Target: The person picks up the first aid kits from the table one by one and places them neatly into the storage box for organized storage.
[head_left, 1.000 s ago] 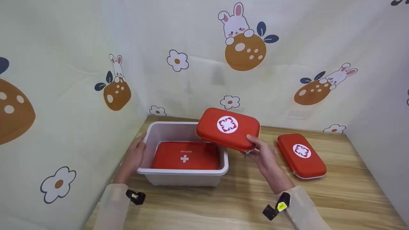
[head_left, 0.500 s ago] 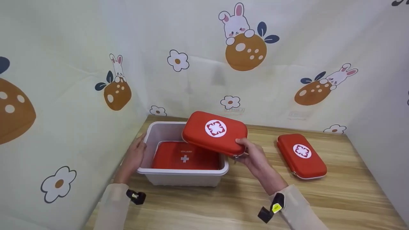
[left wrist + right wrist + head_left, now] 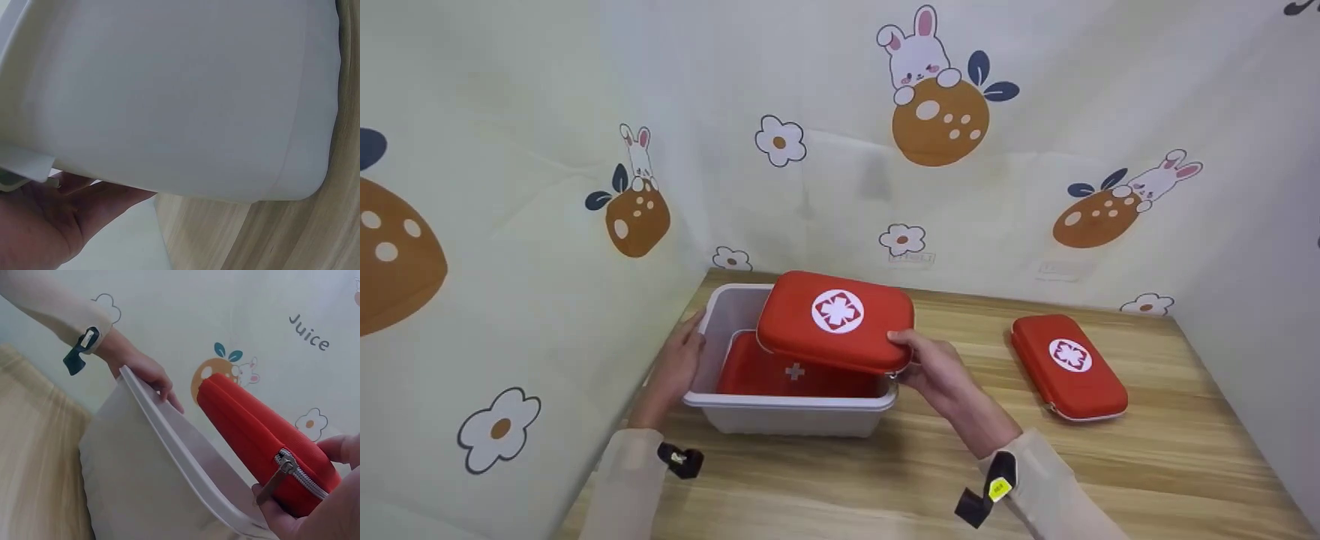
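My right hand (image 3: pixel 941 367) pinches the right end of a red first-aid case (image 3: pixel 877 319), thumb on top and fingers underneath. The case has a white round emblem and hangs tilted over a pale plastic storage bin (image 3: pixel 791 416), covering its right part. In the right wrist view, the zipper pull (image 3: pixel 275 481) shows beside my fingers. My left hand (image 3: pixel 676 367) grips the bin's left rim. Lying in the bin is another red first-aid case (image 3: pixel 757 375) with a white cross, partly hidden by the held one.
A third red first-aid case (image 3: pixel 1069 367) lies on the wooden table (image 3: pixel 960 472) to the right. Fabric walls (image 3: pixel 825 195) printed with rabbits and flowers enclose the table at the back and both sides.
My right hand has carried the first-aid case leftward and slightly down, from the bin's right edge to over its opening. The left hand stays at the rim.
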A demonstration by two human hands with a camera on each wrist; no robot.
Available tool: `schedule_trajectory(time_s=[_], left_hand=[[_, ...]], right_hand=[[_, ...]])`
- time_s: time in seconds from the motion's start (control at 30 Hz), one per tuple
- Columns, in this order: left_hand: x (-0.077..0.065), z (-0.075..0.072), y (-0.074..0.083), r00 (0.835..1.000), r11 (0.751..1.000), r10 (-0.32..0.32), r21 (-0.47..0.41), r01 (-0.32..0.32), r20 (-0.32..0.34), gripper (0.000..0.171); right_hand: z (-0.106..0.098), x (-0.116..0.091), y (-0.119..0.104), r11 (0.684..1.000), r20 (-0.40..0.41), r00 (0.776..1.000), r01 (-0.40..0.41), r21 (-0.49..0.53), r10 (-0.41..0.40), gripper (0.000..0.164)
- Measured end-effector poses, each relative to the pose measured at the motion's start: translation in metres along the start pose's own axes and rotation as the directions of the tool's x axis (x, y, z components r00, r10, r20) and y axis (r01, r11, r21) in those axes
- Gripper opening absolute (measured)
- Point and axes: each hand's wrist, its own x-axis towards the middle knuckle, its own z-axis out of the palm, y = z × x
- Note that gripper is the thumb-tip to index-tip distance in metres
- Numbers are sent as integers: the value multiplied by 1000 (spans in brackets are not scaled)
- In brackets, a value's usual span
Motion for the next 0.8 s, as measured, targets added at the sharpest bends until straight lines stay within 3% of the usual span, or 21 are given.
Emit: schedule_trajectory(time_s=[0.27, 0.57, 0.8], left_hand=[[1, 1, 0, 1000, 1000, -2, -21, 2, 9, 55], [1, 0, 0, 1000, 1000, -14, -23, 14, 13, 55], [0, -1, 1, 1000, 1000, -15, -14, 15, 20, 55]], right_hand=[[16, 1, 3, 998, 100, 995, -17, -56, 23, 45], [34, 8, 7, 998, 110, 993, -34, -51, 39, 59], [46, 13, 15, 996, 124, 991, -30, -81, 40, 59]])
